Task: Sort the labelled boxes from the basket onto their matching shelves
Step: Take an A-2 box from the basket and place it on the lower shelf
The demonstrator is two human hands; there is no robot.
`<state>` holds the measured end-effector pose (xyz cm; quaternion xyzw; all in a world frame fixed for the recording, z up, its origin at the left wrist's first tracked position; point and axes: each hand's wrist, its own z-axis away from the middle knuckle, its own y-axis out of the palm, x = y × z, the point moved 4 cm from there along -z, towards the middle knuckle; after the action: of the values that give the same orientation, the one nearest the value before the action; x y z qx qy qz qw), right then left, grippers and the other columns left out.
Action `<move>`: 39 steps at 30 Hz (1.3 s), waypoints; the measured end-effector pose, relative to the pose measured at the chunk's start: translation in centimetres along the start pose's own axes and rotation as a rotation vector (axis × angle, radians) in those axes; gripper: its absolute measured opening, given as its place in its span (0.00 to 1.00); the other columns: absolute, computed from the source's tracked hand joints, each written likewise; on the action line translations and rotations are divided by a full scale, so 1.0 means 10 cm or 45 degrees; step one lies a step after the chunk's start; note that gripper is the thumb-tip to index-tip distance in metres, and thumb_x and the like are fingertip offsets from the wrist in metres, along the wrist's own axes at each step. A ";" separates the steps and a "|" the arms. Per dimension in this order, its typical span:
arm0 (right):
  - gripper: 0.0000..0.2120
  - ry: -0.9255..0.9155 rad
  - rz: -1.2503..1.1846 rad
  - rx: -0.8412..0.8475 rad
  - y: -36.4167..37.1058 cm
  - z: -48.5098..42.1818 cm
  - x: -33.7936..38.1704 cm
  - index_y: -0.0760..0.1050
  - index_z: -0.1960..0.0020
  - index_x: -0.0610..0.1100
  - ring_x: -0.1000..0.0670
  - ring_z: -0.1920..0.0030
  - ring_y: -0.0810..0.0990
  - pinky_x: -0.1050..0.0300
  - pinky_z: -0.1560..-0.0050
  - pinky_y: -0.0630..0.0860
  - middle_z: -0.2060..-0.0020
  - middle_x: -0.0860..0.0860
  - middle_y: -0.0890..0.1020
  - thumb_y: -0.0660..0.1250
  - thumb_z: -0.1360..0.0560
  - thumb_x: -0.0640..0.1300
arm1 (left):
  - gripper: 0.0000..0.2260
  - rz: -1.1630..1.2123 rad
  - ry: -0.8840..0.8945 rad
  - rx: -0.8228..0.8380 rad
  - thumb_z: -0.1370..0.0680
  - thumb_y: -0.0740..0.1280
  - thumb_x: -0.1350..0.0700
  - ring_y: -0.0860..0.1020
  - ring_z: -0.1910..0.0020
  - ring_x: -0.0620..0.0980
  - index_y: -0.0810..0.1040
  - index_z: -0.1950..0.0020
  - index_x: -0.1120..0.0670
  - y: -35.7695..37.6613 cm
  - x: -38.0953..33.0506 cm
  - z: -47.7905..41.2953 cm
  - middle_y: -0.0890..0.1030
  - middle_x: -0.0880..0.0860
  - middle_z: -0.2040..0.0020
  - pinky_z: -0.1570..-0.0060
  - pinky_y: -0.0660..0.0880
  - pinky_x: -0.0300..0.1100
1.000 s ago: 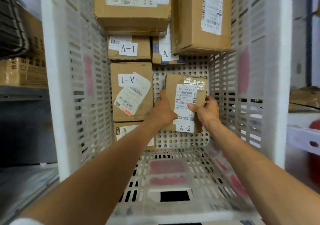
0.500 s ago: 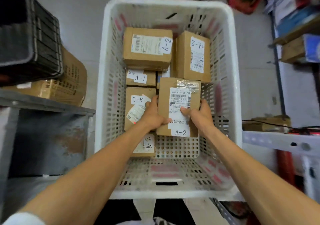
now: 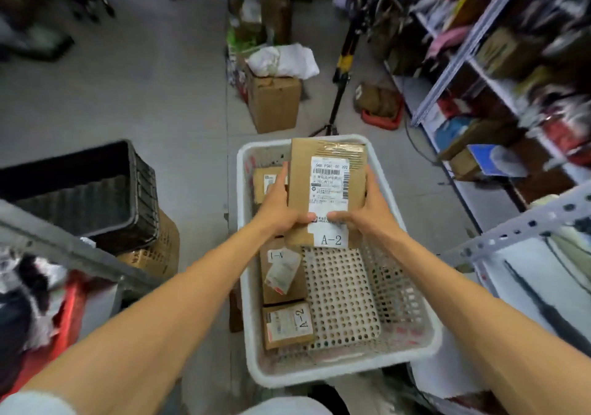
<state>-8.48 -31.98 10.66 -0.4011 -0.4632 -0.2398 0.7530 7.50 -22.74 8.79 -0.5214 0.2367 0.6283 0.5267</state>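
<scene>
Metal shelves (image 3: 499,72) line the right side. The white basket (image 3: 339,379) sits on the floor (image 3: 179,101) below. Held above its far half is the cardboard box (image 3: 326,191) labelled A-2. The A-1 box (image 3: 281,274) and the small A-2 box (image 3: 287,325) lie along the basket's left wall. The left hand (image 3: 281,210) and right hand (image 3: 367,213) grip the held box's sides, fingers (image 3: 283,175) wrapped round its edges.

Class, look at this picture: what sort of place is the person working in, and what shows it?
Probably a storeroom or small warehouse: metal shelving crammed with goods on the right, a white basket of labelled cardboard parcels, and a held box tagged A-2.
</scene>
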 end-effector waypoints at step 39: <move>0.54 -0.514 -0.113 -0.404 -1.21 4.26 0.15 0.52 0.24 0.55 0.49 0.37 0.76 0.46 0.38 0.76 0.38 0.51 0.77 0.79 0.42 0.48 | 0.48 0.024 0.598 0.049 0.32 0.77 0.64 0.71 0.34 0.51 0.51 0.22 0.40 1.19 -0.81 4.07 0.70 0.50 0.34 0.40 0.76 0.54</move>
<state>-38.13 -3.60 27.22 -0.5332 -0.5779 -0.2572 0.5617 -20.66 4.39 27.10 -0.6409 0.3695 0.4900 0.4611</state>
